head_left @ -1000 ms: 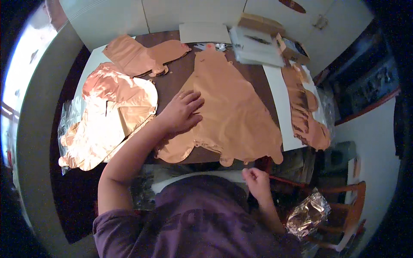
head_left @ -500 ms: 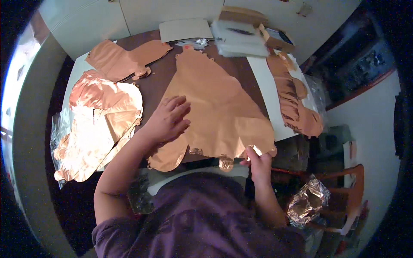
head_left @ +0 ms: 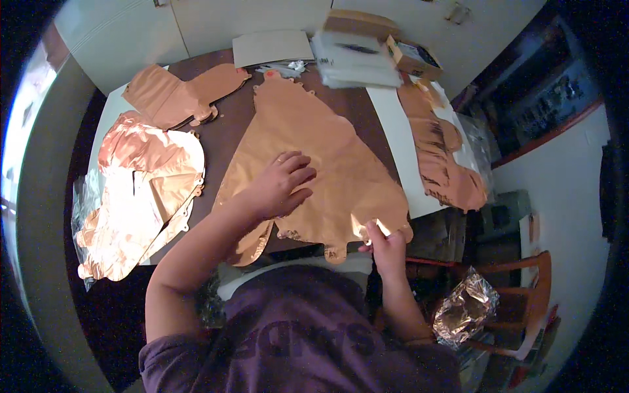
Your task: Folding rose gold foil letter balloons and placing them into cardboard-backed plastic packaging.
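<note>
A large flat foil balloon (head_left: 347,164), copper-coloured with small tabs along its rim, lies in the middle of the brown table. It narrows toward the far side, where a small red spot shows. My left hand (head_left: 285,187) is over its left-middle part, fingers slightly bent and apart, holding nothing; whether it touches the foil I cannot tell. At the near right edge my right hand (head_left: 389,252) pinches the foil between thumb and fingers, and the foil there shines and creases.
On the left lie a shiny foil stack (head_left: 147,196) and a duller folded one (head_left: 167,95). More copper foil (head_left: 439,147) rests at the right. Along the back are a grey board (head_left: 272,49), clear plastic bags (head_left: 354,62) and a cardboard box (head_left: 414,57). Silvery foil (head_left: 465,308) sits by a wooden chair (head_left: 540,281).
My left hand has moved right and slightly nearer across the balloon. My right hand keeps its pinch at the near edge. The whole view has shifted a little.
</note>
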A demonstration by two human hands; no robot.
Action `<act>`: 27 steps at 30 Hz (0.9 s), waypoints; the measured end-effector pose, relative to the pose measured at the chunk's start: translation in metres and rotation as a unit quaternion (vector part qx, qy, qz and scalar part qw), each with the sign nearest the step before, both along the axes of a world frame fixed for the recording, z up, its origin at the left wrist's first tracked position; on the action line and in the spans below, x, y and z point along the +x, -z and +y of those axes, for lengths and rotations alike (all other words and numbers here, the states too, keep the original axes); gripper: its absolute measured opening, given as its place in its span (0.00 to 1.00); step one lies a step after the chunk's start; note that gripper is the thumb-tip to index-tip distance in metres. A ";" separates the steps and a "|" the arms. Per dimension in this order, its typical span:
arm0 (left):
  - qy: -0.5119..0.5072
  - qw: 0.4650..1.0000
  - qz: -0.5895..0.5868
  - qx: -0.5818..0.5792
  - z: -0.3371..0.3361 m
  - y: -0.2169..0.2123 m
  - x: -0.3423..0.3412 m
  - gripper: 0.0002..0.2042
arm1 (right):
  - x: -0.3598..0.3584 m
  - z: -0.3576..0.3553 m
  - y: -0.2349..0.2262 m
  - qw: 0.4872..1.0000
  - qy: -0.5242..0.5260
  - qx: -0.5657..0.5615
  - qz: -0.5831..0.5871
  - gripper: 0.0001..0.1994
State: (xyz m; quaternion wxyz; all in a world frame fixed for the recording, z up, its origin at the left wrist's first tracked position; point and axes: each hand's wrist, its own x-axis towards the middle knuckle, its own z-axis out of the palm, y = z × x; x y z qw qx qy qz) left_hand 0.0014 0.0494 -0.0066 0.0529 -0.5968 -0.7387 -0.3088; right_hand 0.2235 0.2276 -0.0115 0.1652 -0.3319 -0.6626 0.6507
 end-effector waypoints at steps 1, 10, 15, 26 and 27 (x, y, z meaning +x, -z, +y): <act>0.002 1.000 0.000 -0.001 0.000 0.002 0.000 0.18 | 0.000 -0.001 0.001 1.000 0.004 0.008 0.008 0.12; 0.015 0.999 0.009 0.031 0.008 -0.008 0.003 0.17 | -0.001 -0.004 -0.008 0.999 -0.011 0.026 0.019 0.13; 0.035 0.999 -0.005 0.023 0.013 0.004 0.003 0.17 | 0.000 0.000 -0.011 0.999 -0.026 0.036 -0.019 0.11; 0.013 1.000 0.005 0.007 0.010 0.001 0.004 0.18 | -0.002 0.000 -0.010 0.999 -0.023 0.034 -0.025 0.12; 0.007 1.000 0.011 0.003 0.010 0.000 0.005 0.18 | -0.003 0.000 -0.012 0.999 -0.022 0.034 -0.025 0.12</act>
